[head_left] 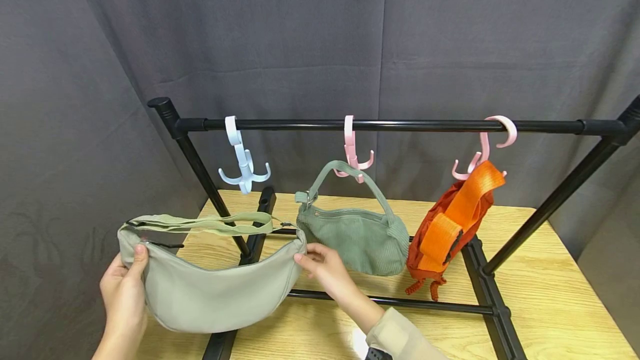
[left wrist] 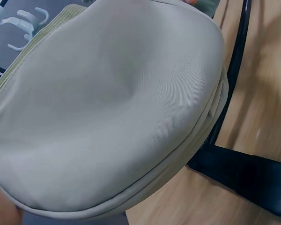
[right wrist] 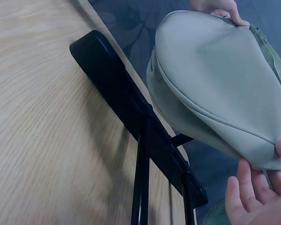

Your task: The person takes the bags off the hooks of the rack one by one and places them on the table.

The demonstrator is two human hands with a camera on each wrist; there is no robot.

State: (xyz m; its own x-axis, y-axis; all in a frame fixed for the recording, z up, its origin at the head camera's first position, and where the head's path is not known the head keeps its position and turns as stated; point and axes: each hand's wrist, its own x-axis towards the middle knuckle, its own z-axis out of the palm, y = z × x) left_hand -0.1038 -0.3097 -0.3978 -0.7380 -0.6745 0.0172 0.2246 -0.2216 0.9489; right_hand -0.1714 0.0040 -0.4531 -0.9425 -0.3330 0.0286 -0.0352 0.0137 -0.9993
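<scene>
While the left hand [head_left: 125,288] and the right hand [head_left: 322,265] pinch its two ends, thumbs in front, a smooth, pale grey, crescent-shaped bag [head_left: 215,299] is held above the table [head_left: 565,271], before the black rack's top bar [head_left: 415,125]. A light green strap [head_left: 175,222] lies along its top. Beyond it hangs a blue hook [head_left: 245,165]. A green handbag [head_left: 355,240], hung on a pink hook [head_left: 350,146], crowds the right hand; farther right hangs an orange bag [head_left: 440,240].
</scene>
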